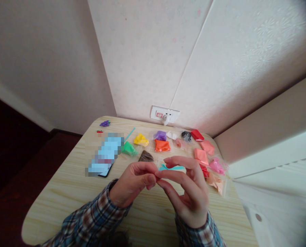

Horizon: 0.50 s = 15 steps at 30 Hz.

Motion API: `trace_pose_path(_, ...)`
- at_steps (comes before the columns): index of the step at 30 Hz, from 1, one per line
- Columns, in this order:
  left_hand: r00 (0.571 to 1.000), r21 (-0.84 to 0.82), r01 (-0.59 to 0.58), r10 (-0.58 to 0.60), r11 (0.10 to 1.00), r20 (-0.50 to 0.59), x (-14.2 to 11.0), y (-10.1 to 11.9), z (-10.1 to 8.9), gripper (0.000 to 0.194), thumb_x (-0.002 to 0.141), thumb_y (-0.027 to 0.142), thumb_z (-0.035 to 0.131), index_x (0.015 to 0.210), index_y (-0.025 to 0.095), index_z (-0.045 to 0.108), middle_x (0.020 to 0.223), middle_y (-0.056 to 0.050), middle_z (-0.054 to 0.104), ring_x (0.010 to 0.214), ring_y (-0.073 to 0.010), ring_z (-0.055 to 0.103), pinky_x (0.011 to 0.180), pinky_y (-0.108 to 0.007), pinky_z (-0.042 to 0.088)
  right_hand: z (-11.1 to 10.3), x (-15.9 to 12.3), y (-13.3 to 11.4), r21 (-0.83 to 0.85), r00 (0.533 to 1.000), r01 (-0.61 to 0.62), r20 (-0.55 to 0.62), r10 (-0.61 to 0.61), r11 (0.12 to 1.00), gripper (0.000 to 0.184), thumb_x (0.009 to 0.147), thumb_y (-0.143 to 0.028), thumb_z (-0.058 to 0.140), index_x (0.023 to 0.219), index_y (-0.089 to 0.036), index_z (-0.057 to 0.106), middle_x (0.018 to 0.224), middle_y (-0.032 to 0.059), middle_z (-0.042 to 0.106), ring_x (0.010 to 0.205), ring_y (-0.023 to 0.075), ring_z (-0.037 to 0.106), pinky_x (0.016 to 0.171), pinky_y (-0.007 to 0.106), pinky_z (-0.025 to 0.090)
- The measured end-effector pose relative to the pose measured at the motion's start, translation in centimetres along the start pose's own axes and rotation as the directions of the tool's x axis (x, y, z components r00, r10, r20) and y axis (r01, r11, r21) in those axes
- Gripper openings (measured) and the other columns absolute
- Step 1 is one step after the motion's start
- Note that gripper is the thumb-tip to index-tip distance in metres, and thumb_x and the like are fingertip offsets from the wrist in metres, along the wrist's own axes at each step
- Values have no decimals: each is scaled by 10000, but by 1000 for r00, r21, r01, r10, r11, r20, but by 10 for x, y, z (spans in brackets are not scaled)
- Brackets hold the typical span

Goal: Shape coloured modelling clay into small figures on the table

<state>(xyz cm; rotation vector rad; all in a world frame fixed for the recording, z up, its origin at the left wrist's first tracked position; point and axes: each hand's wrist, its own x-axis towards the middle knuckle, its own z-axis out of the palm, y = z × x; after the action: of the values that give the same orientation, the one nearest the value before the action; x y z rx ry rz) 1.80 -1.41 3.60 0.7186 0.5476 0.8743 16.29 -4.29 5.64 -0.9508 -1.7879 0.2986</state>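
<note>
Your left hand (132, 181) and right hand (194, 200) both pinch a tiny red piece (157, 178), probably to steady it from two sides above the table (62, 195).

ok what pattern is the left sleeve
Left sleeve: blue, brown and white plaid, seen in the head view.

On the table (65, 192), a phone (108, 154) lies left of the packets (162, 145).

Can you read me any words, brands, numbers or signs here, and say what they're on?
No text is readable.
Phone: screen pixelated, unreadable.
Colourful packets: no legible labels.
Wall socket: any markings too small.
Small reddish piece in the fingers: mostly hidden, nothing readable.
</note>
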Motion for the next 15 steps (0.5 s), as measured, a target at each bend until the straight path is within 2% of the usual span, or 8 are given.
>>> trace_pose_path(15,1000,-7,10,-10,1000,25,0,1,3,255,600,324,755,547,118,614,518,34,460,493,-64,374,485,-206,255,1,-2,0,67,1000,-25,-3,25,997,192,783,-102,574,931,-216,614,985,47,508,881,170,537,725,329,515)
